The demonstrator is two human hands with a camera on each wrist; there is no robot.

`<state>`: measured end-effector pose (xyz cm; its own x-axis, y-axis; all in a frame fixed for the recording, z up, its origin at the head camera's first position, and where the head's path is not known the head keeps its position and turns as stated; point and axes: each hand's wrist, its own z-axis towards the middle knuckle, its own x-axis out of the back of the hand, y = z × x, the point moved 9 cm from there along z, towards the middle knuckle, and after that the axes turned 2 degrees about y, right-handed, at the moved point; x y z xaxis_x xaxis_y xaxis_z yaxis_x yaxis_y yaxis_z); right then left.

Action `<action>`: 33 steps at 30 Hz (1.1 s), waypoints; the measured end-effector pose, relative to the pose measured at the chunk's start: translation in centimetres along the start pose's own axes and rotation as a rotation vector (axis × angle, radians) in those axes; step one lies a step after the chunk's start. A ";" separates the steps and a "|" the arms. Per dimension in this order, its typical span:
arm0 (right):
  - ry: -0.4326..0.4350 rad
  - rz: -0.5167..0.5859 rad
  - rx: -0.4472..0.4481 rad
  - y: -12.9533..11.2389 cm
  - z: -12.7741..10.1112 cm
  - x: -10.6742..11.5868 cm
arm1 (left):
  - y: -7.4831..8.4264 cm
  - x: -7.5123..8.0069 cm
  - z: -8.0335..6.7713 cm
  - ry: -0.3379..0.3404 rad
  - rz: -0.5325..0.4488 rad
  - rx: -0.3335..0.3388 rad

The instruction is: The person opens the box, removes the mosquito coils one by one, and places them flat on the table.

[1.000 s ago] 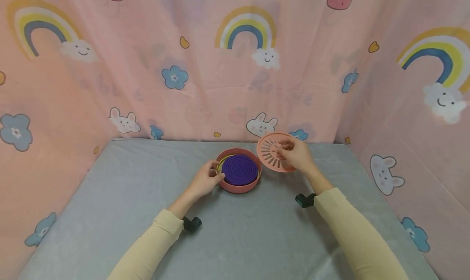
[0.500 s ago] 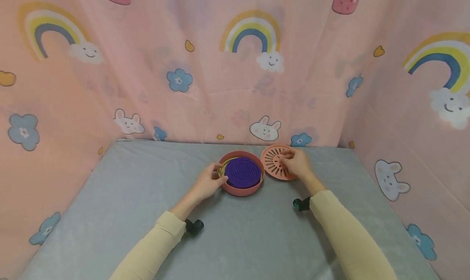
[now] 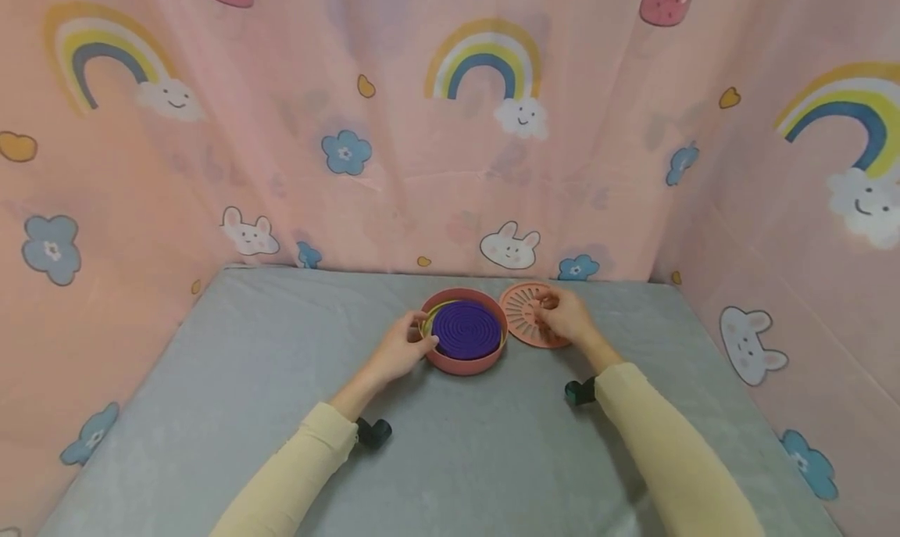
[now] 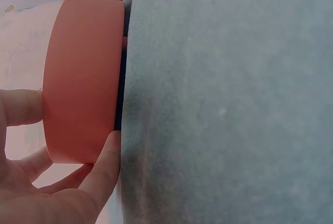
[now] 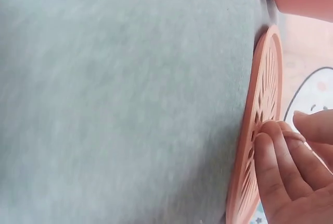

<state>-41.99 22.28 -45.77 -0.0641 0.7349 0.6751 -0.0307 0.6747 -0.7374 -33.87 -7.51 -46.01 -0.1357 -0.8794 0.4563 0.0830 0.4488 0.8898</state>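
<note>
The left hand (image 3: 399, 348) held the round pink container (image 3: 467, 359) at its left side: in the left wrist view a finger (image 4: 23, 107) pressed against the wall of the container (image 4: 83, 78) from one side and the thumb (image 4: 106, 161) lay against it near its base, so the hand was curled round the container rather than flat on it. The container stood upright on the grey tabletop (image 3: 281, 381), and a purple coil (image 3: 467, 329) lay inside it, with a yellow-green strip showing along the inner left rim.

The right hand (image 3: 566, 318) rested on the slotted pink lid (image 3: 523, 312), which lay flat on the tabletop just beside the container, to its right, nearly touching it. In the right wrist view the fingertips (image 5: 273, 146) were bent and lay on the top face of the lid (image 5: 260, 109) near its edge, and another finger reached over from behind; the hand looked to be pinching the lid's far rim, though the thumb's place could not be made out clearly.

Both forearms wore pale yellow sleeves, each with a small dark camera mount at the wrist. A pink curtain printed with rainbows, rabbits and flowers hung round the tabletop on three sides.
</note>
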 end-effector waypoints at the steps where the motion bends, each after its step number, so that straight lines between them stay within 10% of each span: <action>1: -0.014 0.011 0.002 -0.1 -0.1 0.0 | 0.0 0.0 0.0 -0.001 -0.001 0.003; 33: -0.010 -0.114 0.207 -9.1 -3.0 2.4 | 0.1 0.1 0.0 0.002 0.028 0.014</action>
<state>-38.91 18.17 -37.37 -0.0585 0.6531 0.7550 -0.2421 0.7245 -0.6454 -33.89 -7.59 -45.88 -0.1313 -0.8667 0.4812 0.0731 0.4756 0.8766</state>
